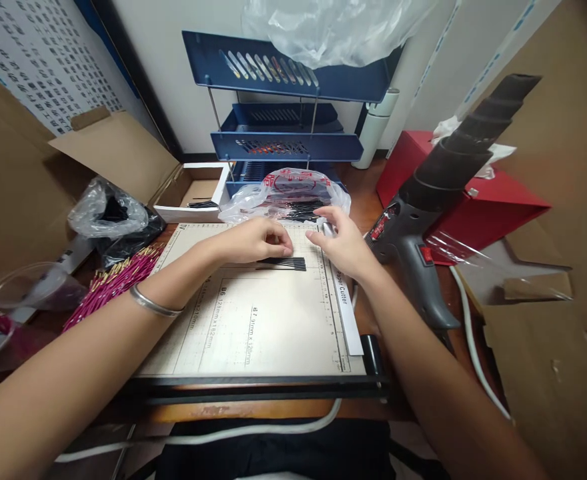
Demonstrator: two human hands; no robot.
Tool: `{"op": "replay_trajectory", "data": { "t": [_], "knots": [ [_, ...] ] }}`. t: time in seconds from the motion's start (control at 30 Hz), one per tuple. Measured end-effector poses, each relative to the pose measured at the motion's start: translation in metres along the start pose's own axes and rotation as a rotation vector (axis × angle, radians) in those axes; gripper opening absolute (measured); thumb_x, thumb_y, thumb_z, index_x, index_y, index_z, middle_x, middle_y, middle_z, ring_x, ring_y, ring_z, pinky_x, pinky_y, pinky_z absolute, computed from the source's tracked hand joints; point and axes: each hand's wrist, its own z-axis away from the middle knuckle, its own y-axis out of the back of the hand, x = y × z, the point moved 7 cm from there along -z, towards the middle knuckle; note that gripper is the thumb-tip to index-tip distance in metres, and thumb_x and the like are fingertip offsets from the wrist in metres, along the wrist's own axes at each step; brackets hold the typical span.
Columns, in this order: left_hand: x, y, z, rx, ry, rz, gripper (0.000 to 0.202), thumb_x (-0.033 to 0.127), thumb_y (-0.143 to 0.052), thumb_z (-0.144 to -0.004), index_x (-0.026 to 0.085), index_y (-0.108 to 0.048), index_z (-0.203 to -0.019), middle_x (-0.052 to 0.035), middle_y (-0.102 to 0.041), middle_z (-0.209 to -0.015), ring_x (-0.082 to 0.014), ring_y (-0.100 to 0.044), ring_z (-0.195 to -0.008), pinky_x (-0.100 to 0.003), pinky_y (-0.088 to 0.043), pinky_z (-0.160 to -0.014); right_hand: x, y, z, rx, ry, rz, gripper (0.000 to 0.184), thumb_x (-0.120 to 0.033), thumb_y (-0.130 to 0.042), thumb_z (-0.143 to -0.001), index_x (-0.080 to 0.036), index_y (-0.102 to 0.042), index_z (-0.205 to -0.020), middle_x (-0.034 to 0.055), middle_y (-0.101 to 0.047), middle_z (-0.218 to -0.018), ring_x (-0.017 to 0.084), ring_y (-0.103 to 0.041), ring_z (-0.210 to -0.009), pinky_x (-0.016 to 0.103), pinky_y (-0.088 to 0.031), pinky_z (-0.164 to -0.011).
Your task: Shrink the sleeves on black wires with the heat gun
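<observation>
My left hand (261, 239) is closed, with thumb and fingertips pressed together just above a small row of thin black sticks (291, 264). What the fingertips hold, if anything, is too small to make out. The row lies on the cream board of a paper cutter (283, 320), near its far side. My right hand (346, 243) is open, thumb and forefinger apart, above the cutter's white blade rail (346, 310) at the right. Just beyond both hands, a clear plastic bag (253, 203) with red print holds more thin black sticks (303, 211).
A grey heat gun (418, 220) stands at right before a red tissue box (503, 200). Blue shelves (288, 147) rise behind. An opened carton (193, 210) holds black sticks. Magenta, gold-tipped sticks (118, 283) lie left. A white cable (253, 428) crosses the front.
</observation>
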Motion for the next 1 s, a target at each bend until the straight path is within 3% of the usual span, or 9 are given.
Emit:
{"op": "replay_trajectory", "data": {
  "t": [0.13, 0.3, 0.4, 1.0],
  "knots": [
    [-0.006, 0.003, -0.018, -0.118, 0.074, 0.073, 0.022, 0.036, -0.072, -0.084, 0.017, -0.082, -0.091, -0.0032, -0.08, -0.085, -0.0162, -0.067, -0.076, -0.028, -0.047, -0.073, 0.016, -0.006, 0.006, 0.055, 0.024, -0.114, 0.051, -0.035, -0.073, -0.074, -0.026, -0.062, -0.123, 0.0117, -0.067, -0.145, 0.033, -0.059, -0.143, 0.059, -0.038, -0.13],
    [-0.001, 0.004, -0.03, -0.221, 0.132, 0.01, 0.019, 0.033, -0.075, -0.08, 0.019, -0.085, -0.088, -0.0009, -0.081, -0.084, -0.0164, -0.068, -0.078, -0.027, -0.047, -0.075, 0.026, -0.01, 0.019, -0.03, -0.012, -0.118, 0.074, -0.042, -0.078, -0.067, -0.024, -0.055, -0.135, 0.0165, -0.054, -0.159, 0.036, -0.049, -0.153, 0.06, -0.032, -0.134],
    [-0.001, 0.004, -0.028, -0.203, 0.133, 0.007, 0.022, 0.034, -0.075, -0.081, 0.018, -0.086, -0.091, -0.002, -0.082, -0.086, -0.016, -0.068, -0.078, -0.025, -0.046, -0.072, 0.026, -0.012, 0.021, -0.068, 0.01, -0.115, 0.078, -0.044, -0.079, -0.067, -0.027, -0.051, -0.138, 0.015, -0.052, -0.16, 0.036, -0.047, -0.154, 0.06, -0.033, -0.133],
    [0.003, -0.002, -0.011, -0.03, 0.03, -0.001, 0.025, 0.037, -0.072, -0.086, 0.016, -0.085, -0.092, -0.0042, -0.082, -0.083, -0.0162, -0.067, -0.073, -0.026, -0.045, -0.068, 0.021, -0.011, 0.024, 0.011, 0.092, -0.046, 0.061, -0.034, -0.078, -0.075, -0.027, -0.059, -0.132, 0.0105, -0.062, -0.151, 0.032, -0.056, -0.146, 0.057, -0.037, -0.13]
  ]
}}
